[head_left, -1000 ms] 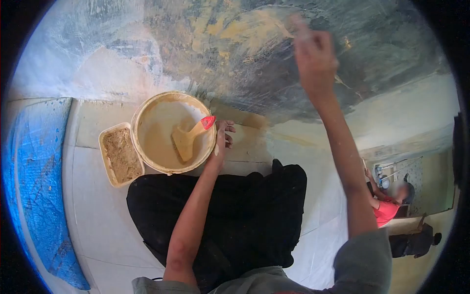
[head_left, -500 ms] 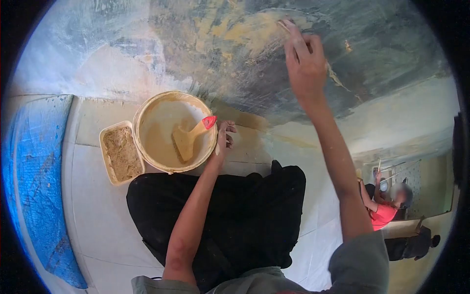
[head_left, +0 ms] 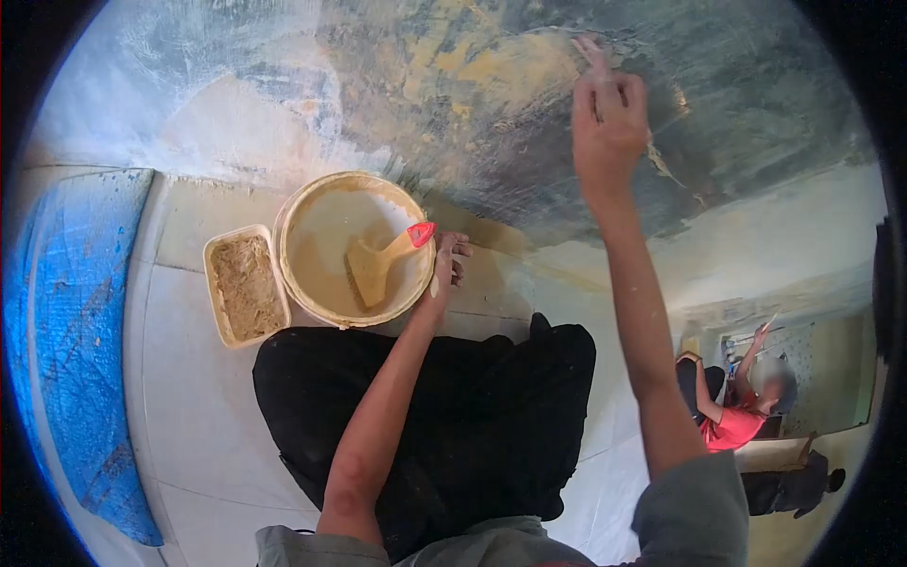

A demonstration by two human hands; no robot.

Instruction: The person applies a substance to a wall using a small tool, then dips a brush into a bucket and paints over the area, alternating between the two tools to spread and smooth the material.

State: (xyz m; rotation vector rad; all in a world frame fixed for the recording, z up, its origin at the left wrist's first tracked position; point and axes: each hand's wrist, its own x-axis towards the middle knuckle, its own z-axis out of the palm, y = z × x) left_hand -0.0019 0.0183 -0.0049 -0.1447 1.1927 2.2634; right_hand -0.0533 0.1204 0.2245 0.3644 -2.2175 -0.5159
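My right hand [head_left: 609, 123] is raised against the stained grey-green wall [head_left: 491, 85]. Its fingers are pinched together at the wall surface around something small and thin that I cannot make out. Down on the floor, my left hand [head_left: 451, 263] rests against the right side of a round cream bucket [head_left: 295, 283], fingers apart and loosely bent, holding nothing. In the bucket is a pale liquid, with a wide paintbrush [head_left: 378, 266] lying in it; its red handle end leans on the rim. Touching the bucket's left side is a rectangular tub [head_left: 248, 288] of rough brown paste.
A blue rolled sheet [head_left: 80, 350] lies on the tiled floor [head_left: 203, 425] at the left. My black-clad legs [head_left: 453, 416] are folded close to the bucket. Far right, a person in a red shirt [head_left: 732, 427] sits by the wall, and another in dark clothes [head_left: 794, 487] is behind.
My right hand has shifted slightly right and down across the picture, still at the wall. The whole view has moved a little; my left hand stays against the bucket.
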